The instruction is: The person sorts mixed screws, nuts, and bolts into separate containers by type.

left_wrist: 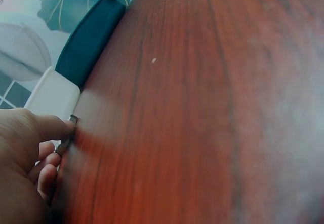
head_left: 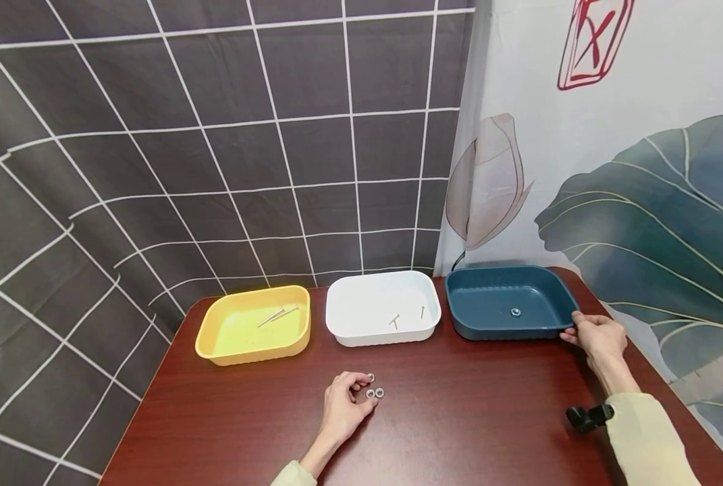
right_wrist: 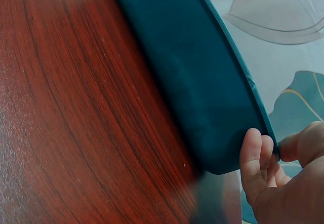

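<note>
On the brown table my left hand (head_left: 343, 405) reaches in from the front, thumb and fingers curled round three small metal nuts (head_left: 379, 393). The index fingertip is at the farther nut, and the thumb tip lies against the nearer pair. In the left wrist view the thumb touches a nut (left_wrist: 74, 118), with the other fingers bent below it. My right hand (head_left: 598, 335) pinches the rim of the dark blue tray (head_left: 507, 333) at its front right corner. In the right wrist view the thumb is on one side of that rim, the fingers on the other. A single nut (head_left: 516, 312) lies inside this tray.
Left of the blue tray stands a white tray (head_left: 379, 337) with several small screws (head_left: 394, 320) in it. Farther left, a yellow tray (head_left: 252, 354) holds thin metal pins (head_left: 278, 315). Hanging cloths rise behind the table's back edge. A black wrist mount (head_left: 588, 417) sits at the right sleeve.
</note>
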Available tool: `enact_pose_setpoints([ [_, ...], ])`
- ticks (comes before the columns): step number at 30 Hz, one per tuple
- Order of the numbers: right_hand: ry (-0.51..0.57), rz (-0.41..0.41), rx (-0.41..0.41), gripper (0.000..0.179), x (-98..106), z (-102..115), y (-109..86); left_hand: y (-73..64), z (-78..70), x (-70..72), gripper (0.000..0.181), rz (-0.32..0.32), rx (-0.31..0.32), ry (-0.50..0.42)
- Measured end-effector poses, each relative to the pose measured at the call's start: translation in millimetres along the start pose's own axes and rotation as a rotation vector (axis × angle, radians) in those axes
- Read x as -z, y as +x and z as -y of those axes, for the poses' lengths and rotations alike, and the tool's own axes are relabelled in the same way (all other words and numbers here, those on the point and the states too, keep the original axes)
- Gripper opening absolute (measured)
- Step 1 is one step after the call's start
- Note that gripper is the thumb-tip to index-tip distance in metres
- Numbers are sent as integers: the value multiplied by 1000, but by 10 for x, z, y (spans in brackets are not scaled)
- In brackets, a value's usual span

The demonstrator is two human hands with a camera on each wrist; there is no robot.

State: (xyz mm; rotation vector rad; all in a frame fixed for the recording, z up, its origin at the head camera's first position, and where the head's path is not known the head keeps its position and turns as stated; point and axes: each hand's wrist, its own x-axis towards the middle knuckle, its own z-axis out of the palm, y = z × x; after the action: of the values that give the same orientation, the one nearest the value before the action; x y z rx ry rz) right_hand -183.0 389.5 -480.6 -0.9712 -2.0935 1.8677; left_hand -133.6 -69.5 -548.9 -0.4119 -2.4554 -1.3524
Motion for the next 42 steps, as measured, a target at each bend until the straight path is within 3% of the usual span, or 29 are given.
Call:
enact_pose_setpoints([
  [13,2,-2,20,30,-2,-24,5,2,6,-39,30,-2,-57,30],
  [16,-3,-1,20,31,-4,-29,6,3,17,-32,31,-10,-115,33],
  [20,-3,2,16,31,-7,-29,5,15,36,-19,33,-37,-238,48],
  [23,1,1,17,31,-3,-28,3,23,36,-7,31,-33,-278,59],
  [30,-6,-1,23,32,-5,-31,0,29,5,14,26,26,-210,79],
  [38,-11,7,29,32,-6,-37,8,47,-58,54,22,55,-121,21],
  [42,-6,7,33,32,8,-39,11,122,-113,64,21,59,-104,1],
])
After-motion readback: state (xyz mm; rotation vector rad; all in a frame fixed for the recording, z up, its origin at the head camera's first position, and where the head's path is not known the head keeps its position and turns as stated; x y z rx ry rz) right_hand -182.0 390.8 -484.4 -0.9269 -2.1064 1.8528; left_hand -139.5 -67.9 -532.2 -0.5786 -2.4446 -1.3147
